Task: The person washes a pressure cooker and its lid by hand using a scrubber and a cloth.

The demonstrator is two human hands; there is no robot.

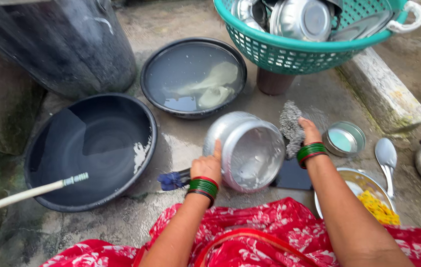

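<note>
A silver metal pot [247,148] lies tipped on its side on the wet ground, its mouth facing me. My left hand [207,165] grips its rim on the left side, index finger stretched along the edge. My right hand [309,131] presses a grey steel-wool scrubber [289,126] against the pot's right outer wall. Both wrists wear green and red bangles. A dark handle with a blue end [172,180] pokes out under my left hand.
A large black basin [136,170] of water sits to the left, a hose [27,194] reaching into it. A smaller black basin [171,106] holds cloths. A green basket [289,57] carries washed steel vessels. A small steel bowl [345,140], a spoon [386,158] and a plate [356,180] lie at right.
</note>
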